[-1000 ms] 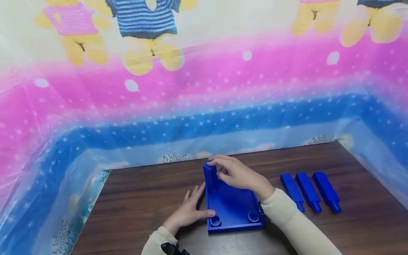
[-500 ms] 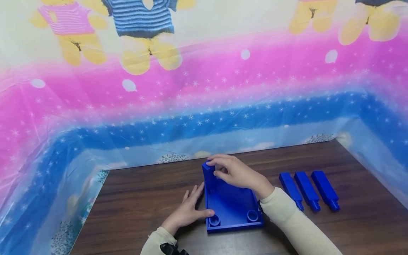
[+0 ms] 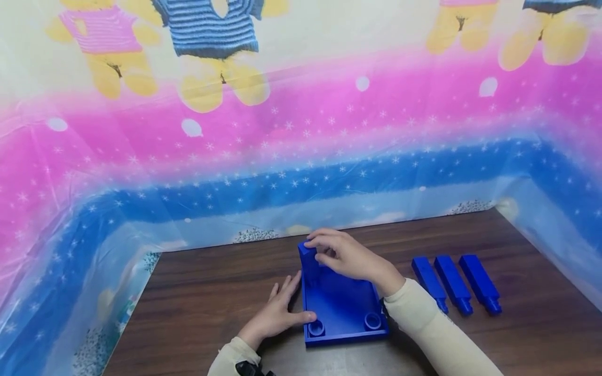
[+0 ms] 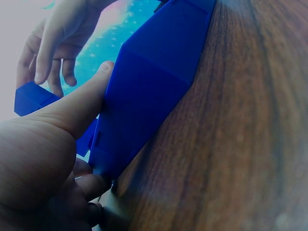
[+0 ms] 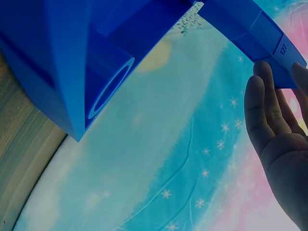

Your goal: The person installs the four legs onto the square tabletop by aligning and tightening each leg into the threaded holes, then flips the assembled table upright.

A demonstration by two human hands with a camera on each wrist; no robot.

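Note:
A blue tabletop-like panel (image 3: 345, 300) with raised edges and round corner sockets (image 3: 373, 321) lies on the wooden table. A square blue leg (image 3: 308, 261) stands upright at its far left corner; its lower end is hidden. My right hand (image 3: 350, 256) pinches the top of that leg between thumb and fingers. In the right wrist view the leg (image 5: 255, 29) bears a small dark marking. My left hand (image 3: 277, 313) lies along the panel's left side, fingers straight and spread, thumb over the rim. The left wrist view shows that thumb (image 4: 89, 103) against the panel's edge.
Three more blue legs (image 3: 453, 282) with threaded ends lie side by side on the wooden table (image 3: 211, 292), right of my right forearm. A printed cloth (image 3: 301, 141) hangs behind the table's back edge and around its sides.
The leg's top has turned slightly under my right fingers. My left hand and the panel keep their places; the head view shifts a little.

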